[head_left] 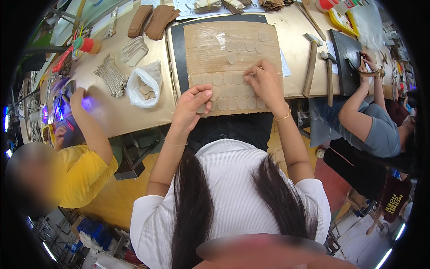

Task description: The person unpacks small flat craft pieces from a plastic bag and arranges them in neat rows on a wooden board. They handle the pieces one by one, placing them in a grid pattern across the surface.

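Note:
In front of me lies a brown cardboard sheet [204,47] bearing small, pale, rounded patches [231,91]. Several rows of them sit close together along the near half; a few more are scattered toward the far right. My left hand [190,106] is at the sheet's near left corner, its thumb and fingers closed on a thin rounded beige piece [216,92]. Another pale piece shows against its lower fingers. Over the right end of the rows, my right hand [267,87] points down with thumb and forefinger drawn together. Whatever lies between those fingertips is too small to make out.
A white plastic bag [133,88] with beige pieces stands left of the sheet, near bundled strips [111,74]. Brown leather pieces [160,21] lie at the back. Two hammers [310,67] rest to the right. Co-workers sit on both sides, a yellow sleeve [87,172] at left.

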Available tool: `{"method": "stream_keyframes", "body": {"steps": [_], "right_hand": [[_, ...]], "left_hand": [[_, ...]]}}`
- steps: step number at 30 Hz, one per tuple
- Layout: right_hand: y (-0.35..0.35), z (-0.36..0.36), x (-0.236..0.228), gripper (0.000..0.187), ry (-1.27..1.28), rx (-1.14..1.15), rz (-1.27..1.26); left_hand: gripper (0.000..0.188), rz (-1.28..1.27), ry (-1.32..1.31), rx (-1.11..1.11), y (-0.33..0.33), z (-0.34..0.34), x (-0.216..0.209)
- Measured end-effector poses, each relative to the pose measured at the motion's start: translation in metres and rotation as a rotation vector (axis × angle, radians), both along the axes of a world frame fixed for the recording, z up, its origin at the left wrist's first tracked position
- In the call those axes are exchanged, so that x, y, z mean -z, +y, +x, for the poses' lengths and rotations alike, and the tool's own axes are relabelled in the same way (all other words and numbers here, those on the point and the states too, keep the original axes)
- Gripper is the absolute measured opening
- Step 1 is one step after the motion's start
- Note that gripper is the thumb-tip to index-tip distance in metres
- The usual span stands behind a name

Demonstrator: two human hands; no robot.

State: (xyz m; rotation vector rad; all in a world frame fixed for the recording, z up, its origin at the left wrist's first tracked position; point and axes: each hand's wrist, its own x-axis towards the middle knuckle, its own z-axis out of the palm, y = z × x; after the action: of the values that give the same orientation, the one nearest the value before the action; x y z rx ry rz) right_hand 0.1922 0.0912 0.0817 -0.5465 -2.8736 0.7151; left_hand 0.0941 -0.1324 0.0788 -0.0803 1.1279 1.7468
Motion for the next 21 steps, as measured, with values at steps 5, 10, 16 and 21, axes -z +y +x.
{"method": "stream_keyframes", "body": {"steps": [5, 10, 16, 21], "right_hand": [[-0.03, 0.0, -0.016, 0.014, 0.177, -0.233, -0.813], [-0.029, 0.002, -0.009, 0.015, 0.33, -0.251, -1.089], [0.032, 0.023, -0.008, 0.012, 0.124, 0.208, -0.787], [0.033, 0.026, 0.001, 0.019, -0.051, 0.271, -0.619]], "left_hand": [[0.022, 0.147, -0.206, 0.049, 0.002, 0.005, 0.002], [0.02, 0.271, -0.328, 0.09, 0.004, 0.014, 0.008], [0.027, 0.16, -0.454, -0.056, 0.007, 0.018, 0.003], [0.037, 0.198, -0.352, -0.018, 0.009, 0.016, -0.007]]}}
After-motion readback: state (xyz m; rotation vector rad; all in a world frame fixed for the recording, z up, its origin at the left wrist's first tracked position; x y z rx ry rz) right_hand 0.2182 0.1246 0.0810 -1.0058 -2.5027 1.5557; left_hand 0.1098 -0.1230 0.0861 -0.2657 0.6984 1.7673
